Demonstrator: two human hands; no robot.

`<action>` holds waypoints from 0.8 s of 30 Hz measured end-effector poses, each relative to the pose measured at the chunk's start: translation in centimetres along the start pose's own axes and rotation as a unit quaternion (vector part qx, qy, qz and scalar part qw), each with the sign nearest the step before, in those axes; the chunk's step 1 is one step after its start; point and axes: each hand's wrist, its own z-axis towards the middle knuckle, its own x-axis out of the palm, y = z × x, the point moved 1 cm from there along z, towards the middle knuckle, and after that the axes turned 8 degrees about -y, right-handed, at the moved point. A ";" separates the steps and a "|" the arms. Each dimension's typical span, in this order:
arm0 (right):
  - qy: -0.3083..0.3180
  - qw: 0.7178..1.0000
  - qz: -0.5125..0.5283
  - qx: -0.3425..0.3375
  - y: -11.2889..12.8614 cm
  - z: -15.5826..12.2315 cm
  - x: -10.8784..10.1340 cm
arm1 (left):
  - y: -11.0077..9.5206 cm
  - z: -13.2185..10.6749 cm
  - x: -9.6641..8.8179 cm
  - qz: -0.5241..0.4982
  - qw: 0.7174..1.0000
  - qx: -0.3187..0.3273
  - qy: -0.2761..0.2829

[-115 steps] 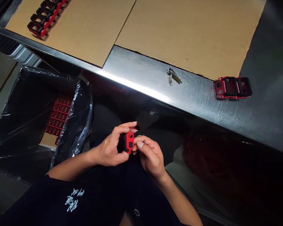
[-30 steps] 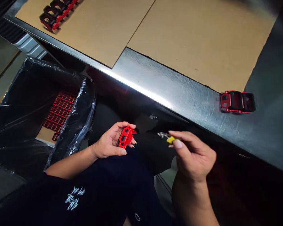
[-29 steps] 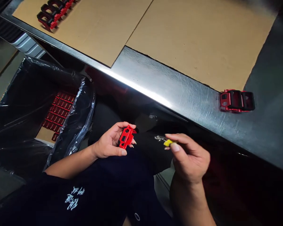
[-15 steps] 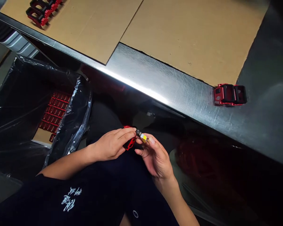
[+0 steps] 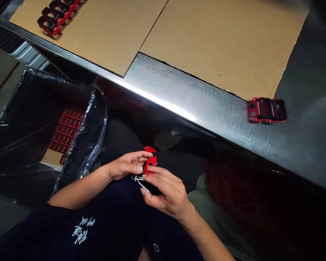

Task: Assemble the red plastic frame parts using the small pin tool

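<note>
Over my lap, my left hand [image 5: 126, 166] is closed with thumb and fingers around a red-and-black bracket-like part [image 5: 150, 165], its curved red side showing. My right hand [image 5: 168, 190] comes in from the right, with its fingertips against that part. A thin shiny metal piece [image 5: 138, 178] sticks out below the part, between my right fingers and thumb; its kind is unclear, and my right hand hides some of it. Behind the fingers shows another bit of red [image 5: 150, 149], partly covered.
Two similar red-and-black parts [image 5: 267, 110] stand on the metal table [image 5: 179, 94] at right. Several more [image 5: 49, 26] line the cardboard [image 5: 97, 40] at upper left. A plastic-lined bin [image 5: 97, 119] at left holds rows of red-and-black parts [image 5: 66, 130] beside my left arm.
My right hand has turned and moved down and left, bringing its fingers onto the red part. The slim tool with a yellow patch no longer shows. My left hand has opened its grip slightly and shifted.
</note>
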 end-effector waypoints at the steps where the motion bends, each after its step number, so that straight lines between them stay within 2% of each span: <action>1: 0.016 1.000 -0.006 -0.021 0.1 0.1 0.1 | 0.0 0.0 0.2 -0.002 1.000 -0.003 0.002; 4: 0.040 0.999 -0.007 -0.032 0.0 0.0 0.5 | 0.1 0.1 0.9 -0.017 1.000 -0.008 0.006; 9: 0.002 0.999 0.019 -0.047 0.1 -0.4 0.4 | 0.3 0.2 1.3 -0.077 0.997 -0.001 0.016; 12: -0.025 0.999 0.034 -0.002 0.0 -0.4 -0.9 | 0.0 0.0 1.1 -0.057 0.995 0.079 -0.004; 14: -0.053 0.998 0.002 0.031 -0.1 -0.4 -2.1 | -0.5 -0.3 1.1 0.026 0.987 0.159 -0.024; 16: -0.072 0.995 -0.043 0.048 -0.3 -0.6 -3.1 | -1.1 -0.7 1.3 0.152 0.956 0.250 -0.035; 19: -0.064 0.995 -0.062 0.042 -0.1 -1.0 -3.5 | -1.9 -0.9 1.8 0.313 0.880 0.356 -0.024; 21: -0.058 0.997 -0.047 0.028 0.1 -1.4 -3.0 | -2.2 -0.8 2.0 0.372 0.842 0.391 -0.013; 24: -0.056 0.998 -0.024 0.014 0.4 -1.6 -2.2 | -2.2 -0.7 2.2 0.399 0.819 0.413 -0.007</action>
